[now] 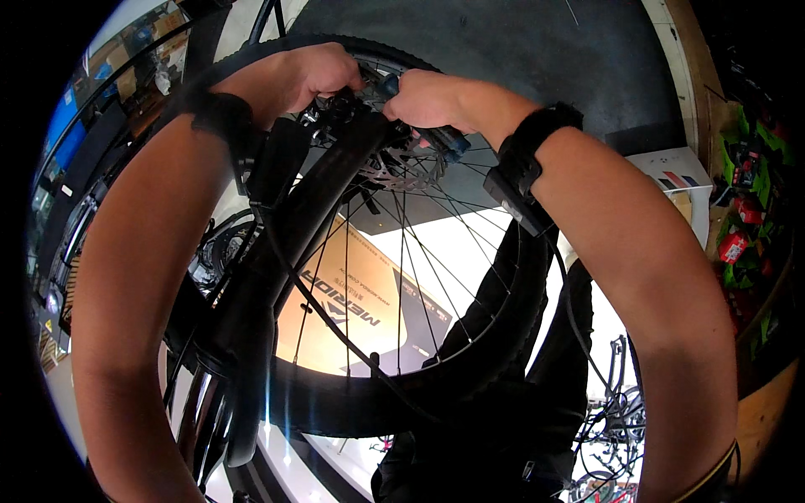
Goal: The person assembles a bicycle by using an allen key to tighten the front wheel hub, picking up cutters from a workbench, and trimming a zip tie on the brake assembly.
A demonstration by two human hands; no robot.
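Note:
Both hands meet at the hub area of a bicycle wheel [394,402], beside the black fork leg [323,197]. My left hand [329,71] is closed just left of the hub, its fingertips turned down by dark parts at the fork end; what it grips is hidden. My right hand [423,99] wraps around a tool with dark blue handles [454,147], whose working end I cannot make out. Below the hands shows the toothed metal brake disc [394,173]. Spokes fan out from the hub to the black tyre.
A brown cardboard box [340,293] lies beneath the wheel. Black straps with small devices [516,197] and cables cross both forearms. Shelves of goods [126,75] stand at left, a white box [673,172] and green-and-red packages [746,201] at right. Other bicycles [616,411] appear at lower right.

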